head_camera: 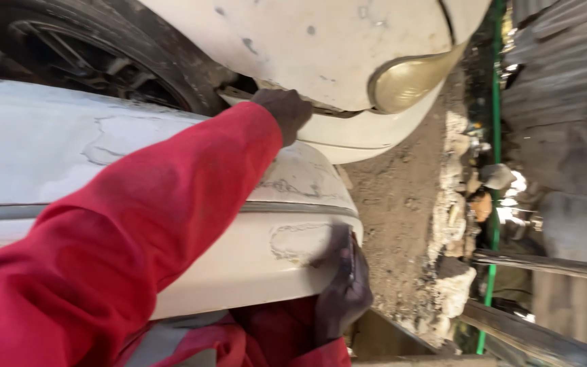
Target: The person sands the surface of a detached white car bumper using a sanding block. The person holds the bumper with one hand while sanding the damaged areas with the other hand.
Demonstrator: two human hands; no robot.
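In the head view, a detached white bumper (171,197) with cracked filler patches lay across the near left, in front of a white car (321,47). One hand (283,112), on a red sleeve (137,224), reached far to the car's lower edge beside the headlamp (409,78); its fingers curled there, though what they pinched could not be told. The other hand (341,292) gripped the bumper's near right end, fingers pressed around its edge. A tyre (96,54) stood at far left, and dirt ground (395,197) lay to the right.
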